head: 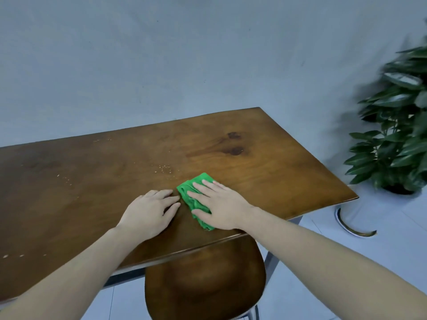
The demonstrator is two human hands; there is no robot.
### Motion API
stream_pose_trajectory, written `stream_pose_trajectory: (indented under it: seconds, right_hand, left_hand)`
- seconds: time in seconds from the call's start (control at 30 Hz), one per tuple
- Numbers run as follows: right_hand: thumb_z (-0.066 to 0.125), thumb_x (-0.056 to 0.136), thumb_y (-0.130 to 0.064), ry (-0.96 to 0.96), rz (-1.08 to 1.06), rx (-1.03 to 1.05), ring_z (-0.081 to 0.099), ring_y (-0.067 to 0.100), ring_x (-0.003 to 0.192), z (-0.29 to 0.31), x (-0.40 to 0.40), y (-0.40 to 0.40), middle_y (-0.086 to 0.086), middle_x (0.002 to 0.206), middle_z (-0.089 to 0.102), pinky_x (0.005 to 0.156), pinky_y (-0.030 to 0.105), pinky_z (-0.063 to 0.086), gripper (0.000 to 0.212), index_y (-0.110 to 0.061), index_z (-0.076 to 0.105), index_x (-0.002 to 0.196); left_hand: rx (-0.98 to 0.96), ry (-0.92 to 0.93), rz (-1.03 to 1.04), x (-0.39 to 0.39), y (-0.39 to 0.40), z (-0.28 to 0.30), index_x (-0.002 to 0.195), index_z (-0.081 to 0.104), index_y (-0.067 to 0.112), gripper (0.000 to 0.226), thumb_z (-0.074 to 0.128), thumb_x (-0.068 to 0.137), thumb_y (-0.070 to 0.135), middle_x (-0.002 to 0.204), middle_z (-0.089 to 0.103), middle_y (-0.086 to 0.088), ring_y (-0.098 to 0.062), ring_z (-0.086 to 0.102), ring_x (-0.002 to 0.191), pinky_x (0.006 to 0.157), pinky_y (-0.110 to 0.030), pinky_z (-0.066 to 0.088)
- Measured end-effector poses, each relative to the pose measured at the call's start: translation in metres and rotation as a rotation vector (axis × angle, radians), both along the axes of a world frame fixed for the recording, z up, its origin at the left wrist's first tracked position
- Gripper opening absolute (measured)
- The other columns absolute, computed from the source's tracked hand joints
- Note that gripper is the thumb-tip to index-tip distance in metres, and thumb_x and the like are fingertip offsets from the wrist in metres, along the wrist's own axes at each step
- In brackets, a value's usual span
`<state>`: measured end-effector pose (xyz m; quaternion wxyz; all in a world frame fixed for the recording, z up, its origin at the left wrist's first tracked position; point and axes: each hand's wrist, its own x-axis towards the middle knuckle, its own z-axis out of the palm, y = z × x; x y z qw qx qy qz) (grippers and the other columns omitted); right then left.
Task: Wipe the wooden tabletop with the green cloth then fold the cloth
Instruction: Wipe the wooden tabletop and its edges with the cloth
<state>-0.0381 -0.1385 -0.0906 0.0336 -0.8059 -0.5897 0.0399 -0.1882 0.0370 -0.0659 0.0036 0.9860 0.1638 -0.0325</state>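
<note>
Bunched green cloth [193, 197] lies under flat right hand [223, 206] on wooden tabletop [265, 158].

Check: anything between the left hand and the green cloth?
Nothing: in the head view only a narrow strip of bare wooden tabletop separates the left hand from the green cloth.

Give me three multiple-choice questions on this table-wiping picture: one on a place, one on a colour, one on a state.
1. Where is the plant?
A. on the table
B. on the floor right of the table
C. on the chair

2. What colour is the cloth?
A. green
B. blue
C. white

3. How is the right hand?
A. a fist in the air
B. pinching a cloth corner
C. flat on the cloth

Answers: B, it stands past the table's right end; A, bright green; C, straight fingers press the cloth.
</note>
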Motion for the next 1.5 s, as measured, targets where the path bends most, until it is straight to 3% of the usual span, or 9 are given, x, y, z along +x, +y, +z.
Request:
stream_pose_trajectory:
  seconds: [0.23,0.4,0.5,0.63,0.83,0.97,1.2,1.4,1.5]
  right_hand:
    - [0.01,0.097,-0.069,-0.011,-0.393,-0.045,-0.003,0.015,0.155,0.004,0.035,-0.075,-0.003,0.169,0.001,0.126,0.037,-0.003,0.075,-0.03,0.006,0.161]
    - [0.015,0.103,-0.06,-0.014,-0.712,0.052,0.005,0.021,0.156,-0.008,0.016,-0.09,0.002,0.169,0.009,0.126,0.039,0.0,0.07,-0.023,0.014,0.162]
    - [0.017,0.102,-0.057,-0.019,-0.773,0.09,0.008,0.025,0.155,-0.01,-0.009,-0.079,0.004,0.169,0.013,0.126,0.042,0.003,0.068,-0.023,0.018,0.161]
    - [0.017,0.102,-0.054,-0.012,-0.654,0.13,0.008,0.026,0.155,-0.01,-0.06,-0.052,0.002,0.168,0.013,0.126,0.043,0.004,0.065,-0.026,0.019,0.161]
    - [0.018,0.103,-0.055,-0.066,-0.37,0.188,0.023,0.03,0.152,-0.021,-0.102,-0.027,0.005,0.163,0.031,0.125,0.046,0.015,0.064,-0.024,0.034,0.156]
    - [0.026,0.103,-0.06,-0.179,-0.161,0.202,0.036,0.029,0.146,-0.028,-0.083,-0.048,0.003,0.157,0.043,0.121,0.046,0.027,0.062,-0.025,0.042,0.152]
    - [0.04,0.103,-0.054,-0.314,0.174,0.117,0.036,0.024,0.146,-0.027,-0.012,-0.106,0.001,0.159,0.039,0.121,0.043,0.029,0.056,-0.031,0.035,0.155]
    - [0.058,0.097,-0.054,-0.313,0.117,0.19,0.042,0.022,0.142,-0.025,0.044,-0.164,-0.001,0.155,0.045,0.115,0.043,0.037,0.069,-0.02,0.039,0.154]
    - [0.048,0.092,-0.07,-0.285,0.084,0.132,0.036,0.018,0.146,-0.019,0.058,-0.182,-0.001,0.159,0.039,0.122,0.041,0.027,0.083,-0.018,0.036,0.155]
  left_hand:
    - [-0.052,-0.002,-0.162,-0.003,-0.02,0.007,0.15,0.037,0.042,0.051,0.023,0.103,0.056,0.158,0.034,0.013,-0.013,0.032,0.143,0.115,-0.036,0.028]
    - [-0.039,0.02,-0.214,-0.012,-0.031,0.0,0.15,0.035,0.041,0.051,0.025,0.102,0.056,0.158,0.033,0.013,-0.013,0.031,0.144,0.116,-0.038,0.03]
    - [-0.059,0.033,-0.214,-0.017,-0.029,-0.004,0.152,0.032,0.042,0.051,0.027,0.103,0.054,0.159,0.03,0.013,-0.014,0.028,0.145,0.116,-0.041,0.032]
    - [-0.097,0.008,-0.215,-0.02,-0.025,-0.004,0.15,0.035,0.044,0.048,0.028,0.103,0.052,0.158,0.032,0.016,-0.012,0.028,0.145,0.115,-0.042,0.034]
    - [-0.129,-0.01,-0.206,-0.026,-0.029,-0.001,0.147,0.044,0.036,0.05,0.034,0.1,0.047,0.158,0.034,0.015,-0.011,0.025,0.146,0.117,-0.034,0.03]
    - [-0.063,-0.016,-0.214,-0.027,-0.034,0.001,0.145,0.048,0.034,0.052,0.035,0.099,0.055,0.154,0.04,0.014,-0.012,0.032,0.143,0.112,-0.033,0.036]
    - [0.01,-0.017,-0.265,-0.011,-0.05,0.003,0.142,0.05,0.039,0.052,0.029,0.099,0.06,0.152,0.042,0.017,-0.01,0.039,0.138,0.108,-0.034,0.041]
    - [0.002,-0.013,-0.247,-0.001,-0.051,0.0,0.143,0.048,0.044,0.052,0.026,0.099,0.061,0.15,0.043,0.021,-0.007,0.037,0.138,0.108,-0.035,0.042]
    - [0.008,-0.032,-0.249,0.0,-0.052,0.0,0.141,0.049,0.045,0.049,0.027,0.1,0.059,0.149,0.044,0.022,-0.006,0.038,0.137,0.106,-0.031,0.043]
